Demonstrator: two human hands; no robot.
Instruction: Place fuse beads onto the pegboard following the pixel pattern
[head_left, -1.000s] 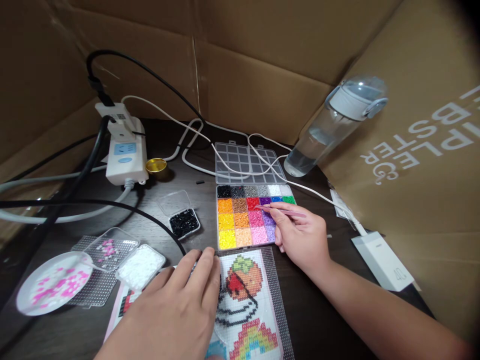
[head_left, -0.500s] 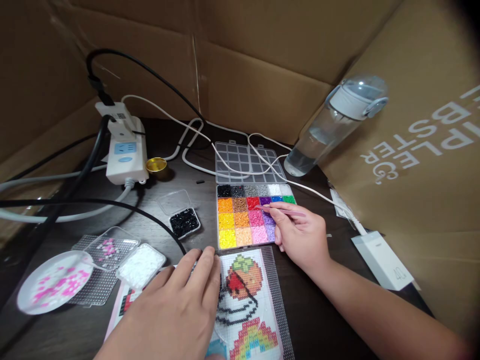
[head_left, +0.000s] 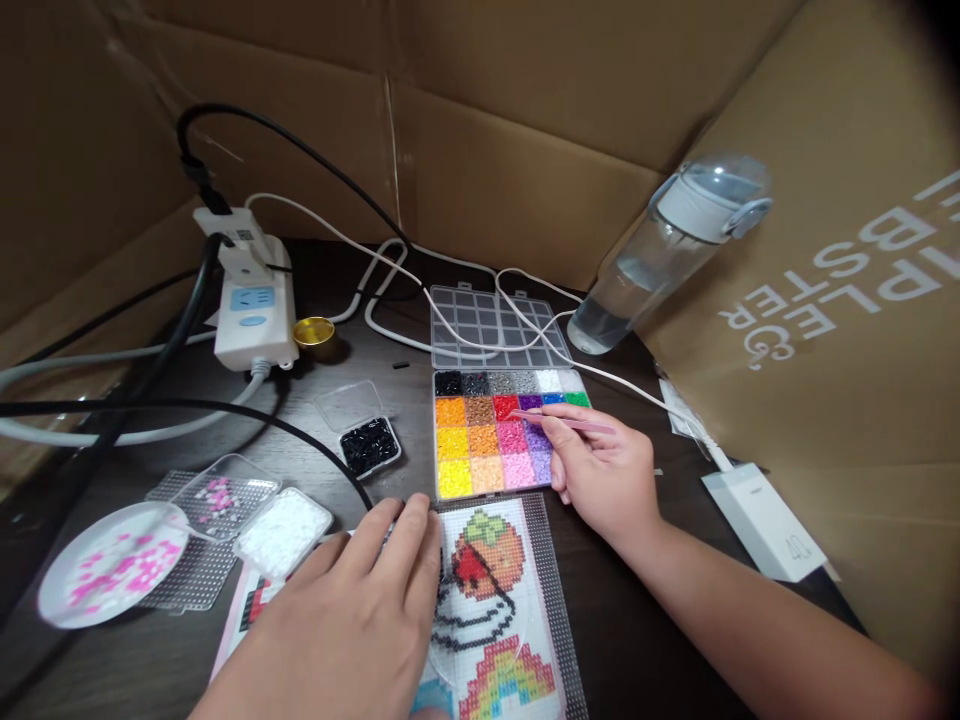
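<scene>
My right hand (head_left: 604, 475) pinches pink tweezers (head_left: 574, 422), their tips at the red beads (head_left: 505, 407) in the divided bead box (head_left: 433, 440). Whether a bead sits between the tips is too small to tell. Fingers stretched out, my left hand (head_left: 360, 600) lies flat over a pattern sheet (head_left: 491, 515) under a clear pegboard (head_left: 559, 600), hiding its left part. To the right of those fingers a tomato-like picture (head_left: 499, 560) shows, with red beads and a curve of black beads (head_left: 476, 640). Below it is a rainbow picture (head_left: 510, 680).
Left stand a small box of black beads (head_left: 369, 446), a box of white beads (head_left: 281, 530) and a white dish (head_left: 56, 590) with pink and white beads. Behind are a gold cup (head_left: 314, 336), a power strip (head_left: 255, 310), cables, a water bottle (head_left: 645, 270) and a white charger (head_left: 765, 520).
Both hands stay nearly where they were. The tweezers remain at the red beads, with only a very slight shift; the view has moved a little.
</scene>
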